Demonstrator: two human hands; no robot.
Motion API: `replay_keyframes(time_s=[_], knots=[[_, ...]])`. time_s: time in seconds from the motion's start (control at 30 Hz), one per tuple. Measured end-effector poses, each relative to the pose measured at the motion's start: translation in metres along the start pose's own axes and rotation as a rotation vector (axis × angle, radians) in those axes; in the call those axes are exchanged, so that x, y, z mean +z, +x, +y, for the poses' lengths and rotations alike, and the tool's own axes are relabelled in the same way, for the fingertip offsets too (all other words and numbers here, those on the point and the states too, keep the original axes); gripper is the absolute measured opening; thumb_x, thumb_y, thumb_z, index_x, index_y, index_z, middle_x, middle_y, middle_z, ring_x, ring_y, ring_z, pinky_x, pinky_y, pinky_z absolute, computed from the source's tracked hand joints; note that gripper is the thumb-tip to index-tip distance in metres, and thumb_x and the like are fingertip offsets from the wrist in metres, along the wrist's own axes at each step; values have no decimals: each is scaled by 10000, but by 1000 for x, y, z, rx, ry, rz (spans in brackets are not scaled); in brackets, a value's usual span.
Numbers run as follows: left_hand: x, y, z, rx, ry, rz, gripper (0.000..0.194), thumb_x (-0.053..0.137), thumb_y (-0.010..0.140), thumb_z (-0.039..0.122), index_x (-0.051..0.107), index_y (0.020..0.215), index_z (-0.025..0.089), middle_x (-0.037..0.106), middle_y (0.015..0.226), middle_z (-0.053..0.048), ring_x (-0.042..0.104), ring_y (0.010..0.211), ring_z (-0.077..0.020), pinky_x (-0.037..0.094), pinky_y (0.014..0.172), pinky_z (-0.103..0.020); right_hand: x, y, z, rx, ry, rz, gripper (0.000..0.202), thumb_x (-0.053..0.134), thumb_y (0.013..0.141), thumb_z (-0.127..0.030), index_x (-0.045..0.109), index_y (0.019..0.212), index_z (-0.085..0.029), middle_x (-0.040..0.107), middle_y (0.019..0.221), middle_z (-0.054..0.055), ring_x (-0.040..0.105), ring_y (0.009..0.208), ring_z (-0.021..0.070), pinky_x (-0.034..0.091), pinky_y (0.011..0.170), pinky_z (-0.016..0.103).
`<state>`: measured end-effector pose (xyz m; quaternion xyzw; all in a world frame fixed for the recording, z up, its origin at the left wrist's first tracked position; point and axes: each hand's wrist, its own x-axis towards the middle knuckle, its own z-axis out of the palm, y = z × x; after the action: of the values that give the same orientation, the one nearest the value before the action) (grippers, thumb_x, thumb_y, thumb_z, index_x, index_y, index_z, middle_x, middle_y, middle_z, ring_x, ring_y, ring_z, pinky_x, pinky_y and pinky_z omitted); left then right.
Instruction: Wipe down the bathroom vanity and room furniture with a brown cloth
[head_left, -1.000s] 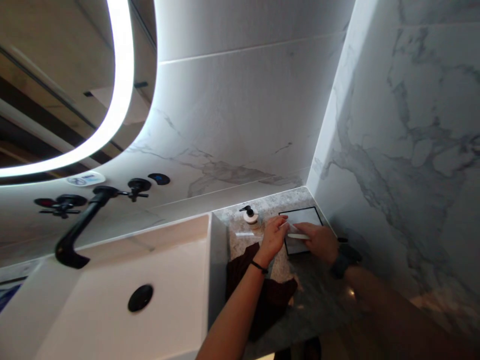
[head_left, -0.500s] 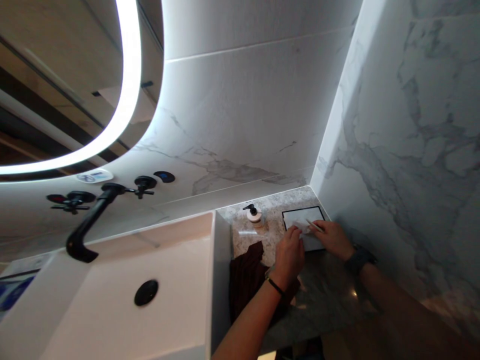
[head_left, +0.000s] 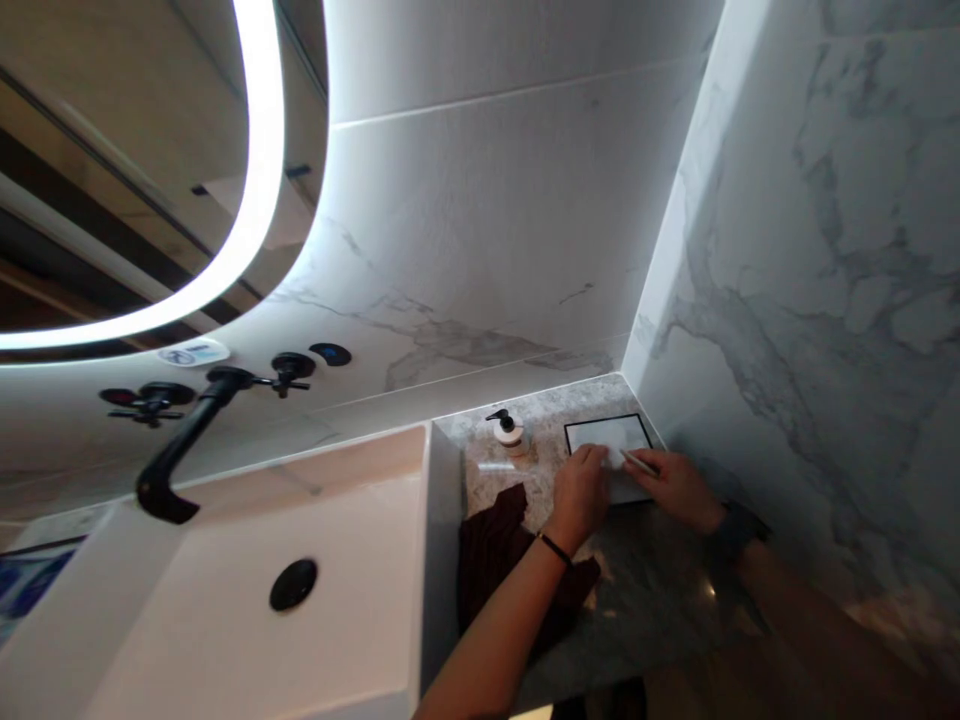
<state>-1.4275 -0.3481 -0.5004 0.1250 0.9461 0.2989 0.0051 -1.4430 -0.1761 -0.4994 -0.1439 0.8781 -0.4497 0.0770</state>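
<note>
While holding a stick (head_left: 637,461) in the right hand (head_left: 681,492), also got the left hand (head_left: 582,497) up close beside it, both over the black-rimmed tray (head_left: 609,430) on the counter (head_left: 660,575), near the side wall (head_left: 840,300). Got the right thumb and fingers clamped on the stick, thin and pale, with its free end slanting toward the left hand. Got the left hand curled in, knuckles up, fingertips bunched next to a small white bit (head_left: 616,458) above the tray. Can't tell whether pinching it or only touching it; too small to name any better.

Wearing a black band (head_left: 553,549) on the left wrist and a dark watch (head_left: 731,532) on the right. Can see a dark brown cloth (head_left: 491,545) rumpled on the counter, partly hidden by the left forearm. Also got a white bottle (head_left: 510,436) with a black pump behind it, between sink (head_left: 360,600) and tray. Over to the left, can see a black drain (head_left: 293,585) in the sink, a black tap (head_left: 180,450) reaching out above, and a mirror (head_left: 112,150) with a glowing strip (head_left: 264,150) at top left.
</note>
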Motion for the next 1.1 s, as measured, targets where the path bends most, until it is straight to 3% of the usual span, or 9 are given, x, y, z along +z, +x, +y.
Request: replay_keyframes(time_s=[0.17,0.27,0.33,0.4,0.5,0.67,0.8,0.97,1.1], knots=[[-9,16,-1,31,116,-209,312,408,855,121,635,1056,191,643,958,-59,612,897,-197,504,804,-311,-2,-6,-1,-103,-164,63,241,481,854,-341,627,927,-164,612,986,86,581,902,259,463,818,379],[-16,18,-2,58,131,-221,316,404,869,147,642,1069,199,640,979,-58,615,890,-194,503,782,-300,-3,-8,-4,-96,-282,122,310,522,843,-266,577,1125,-149,556,1135,121,569,948,299,482,786,417],[-18,19,-3,62,121,-202,330,403,867,137,638,1089,206,638,989,-52,614,897,-184,498,786,-286,-2,-7,-5,-123,-389,97,420,523,823,-160,531,1241,-199,498,1276,90,577,970,284,503,756,396],[-21,19,-6,40,125,-179,321,405,865,128,646,1066,195,639,968,-51,612,897,-178,493,790,-276,-2,-4,-4,-173,-466,37,451,518,788,-65,578,1192,-256,483,1327,20,592,981,245,518,771,360],[-23,22,-12,6,155,-168,269,426,875,160,670,985,181,631,943,-53,607,892,-177,490,788,-274,-1,-3,0,-192,-473,18,368,523,761,-25,651,1028,-243,526,1291,-18,605,975,223,526,805,350],[-19,29,-14,61,198,-244,248,476,864,213,688,992,228,614,951,-43,607,894,-187,493,776,-285,-2,-7,8,-225,-496,99,320,519,780,-80,658,1032,-219,479,1349,3,613,963,243,541,759,385],[-17,35,-15,74,236,-292,252,457,873,224,694,956,233,615,923,-39,615,868,-197,496,741,-296,-2,-9,16,-235,-411,127,337,460,778,-103,657,1027,-214,536,1289,17,597,1007,250,520,806,396],[-36,36,-22,57,240,-224,225,451,881,215,670,927,197,621,929,-41,609,863,-178,478,751,-270,1,-9,28,-180,-303,122,342,422,785,-136,629,1050,-195,649,1075,36,616,950,234,505,811,381],[-42,35,-21,89,230,-209,209,461,882,231,658,948,202,628,940,-34,610,879,-172,477,766,-262,5,-9,32,-154,-259,118,311,421,812,-183,626,1044,-203,656,1037,28,621,912,230,504,775,375]])
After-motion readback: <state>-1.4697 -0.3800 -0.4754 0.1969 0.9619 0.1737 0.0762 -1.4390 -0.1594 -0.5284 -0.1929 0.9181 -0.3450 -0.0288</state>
